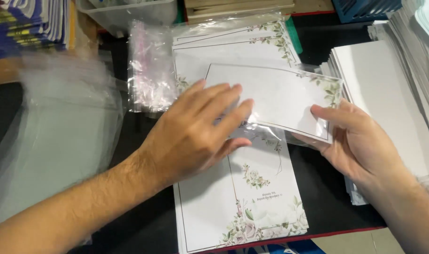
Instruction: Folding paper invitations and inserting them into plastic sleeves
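Note:
A white floral-bordered card in a clear sleeve (283,96) is held flat above the table. My right hand (356,141) grips its right edge from below, thumb on top. My left hand (195,131) lies palm down over its left end, fingers spread on the sleeve. Under them sits a stack of similar floral cards (252,197), printed with pale roses and leaves. More sleeved cards (233,47) lie behind.
A pile of empty clear sleeves (59,136) covers the left of the black table (144,226). A small clear bag (151,70) lies beside it. White paper stacks (384,89) stand at the right. A plastic tub (125,14) and blue booklets (26,23) sit at the back.

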